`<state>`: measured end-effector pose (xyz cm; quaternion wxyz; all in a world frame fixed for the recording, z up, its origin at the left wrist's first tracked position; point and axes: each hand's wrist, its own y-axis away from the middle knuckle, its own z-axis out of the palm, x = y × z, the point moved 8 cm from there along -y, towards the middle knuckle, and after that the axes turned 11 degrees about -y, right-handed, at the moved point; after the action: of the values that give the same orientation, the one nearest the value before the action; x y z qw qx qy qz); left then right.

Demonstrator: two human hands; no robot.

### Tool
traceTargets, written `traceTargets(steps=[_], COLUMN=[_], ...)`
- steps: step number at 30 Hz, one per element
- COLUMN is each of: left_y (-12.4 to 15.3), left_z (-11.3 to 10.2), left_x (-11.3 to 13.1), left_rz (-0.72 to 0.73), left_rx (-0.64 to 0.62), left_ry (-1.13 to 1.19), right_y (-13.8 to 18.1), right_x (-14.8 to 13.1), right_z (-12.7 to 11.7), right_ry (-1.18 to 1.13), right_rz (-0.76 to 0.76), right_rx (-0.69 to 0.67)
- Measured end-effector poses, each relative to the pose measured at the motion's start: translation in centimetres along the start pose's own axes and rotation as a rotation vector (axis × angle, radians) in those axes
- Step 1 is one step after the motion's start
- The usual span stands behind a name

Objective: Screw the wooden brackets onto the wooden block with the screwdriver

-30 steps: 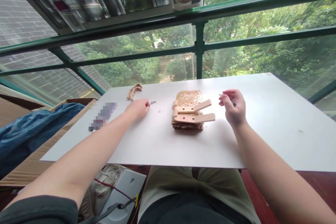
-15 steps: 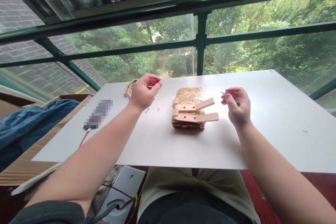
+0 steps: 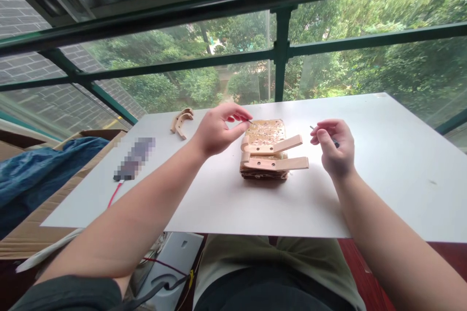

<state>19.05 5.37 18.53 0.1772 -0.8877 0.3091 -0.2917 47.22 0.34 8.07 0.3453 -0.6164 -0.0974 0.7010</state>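
Head view.

Left hand (image 3: pixel 222 129): thumb and fingers pinched on a thin, dark screw (image 3: pixel 250 121), as it appears, at the far-left edge of the block.
Right hand (image 3: pixel 337 148): curled round a slim tool (image 3: pixel 336 143), grey shaft pointing left, black part under the fingers; held up, right of the block, touching nothing else.
Block (image 3: pixel 268 129): one, tan, glossy, pitted with small holes; middle of the white table (image 3: pixel 386 194).
Far hook (image 3: pixel 272 147) and near hook (image 3: pixel 279 163): wooden, side by side across the block, long ends jutting right; two dark spots in each, probably screw heads.
Loose hooks (image 3: pixel 181 125): a curved wooden pair, far left on the table, well apart from the block.
Phone-like item (image 3: pixel 135 158): left, blurred out, red cable (image 3: pixel 115 194) attached.

Progress, as judged: two hooks seem fastened; the loose pair is not on the block, whose far part is uncovered.

Differences: one second ago the left hand was down on the table, left of the block; now it is at the block. The right hand's hold is much the same.
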Motion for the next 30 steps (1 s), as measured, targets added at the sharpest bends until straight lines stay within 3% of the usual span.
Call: traceTargets(steps=[7,14,30], left_y=[-0.5,-0.4,-1.5], left_z=[2.6,4.8,6.5], left_x=[1.5,1.4,1.2], left_rz=[0.071,0.012,-0.010], left_rx=[-0.308,-0.564,-0.702], left_ry=[-0.081,-0.244,-0.463], right_y=[0.0,0.0,-0.1], right_x=[0.2,0.4,0.5], right_z=[0.0,0.1,0.1], right_ry=[-0.006,0.002,-0.012], right_rz=[0.019,0.031,0.039], right_rx=[-0.006,-0.012,-0.022])
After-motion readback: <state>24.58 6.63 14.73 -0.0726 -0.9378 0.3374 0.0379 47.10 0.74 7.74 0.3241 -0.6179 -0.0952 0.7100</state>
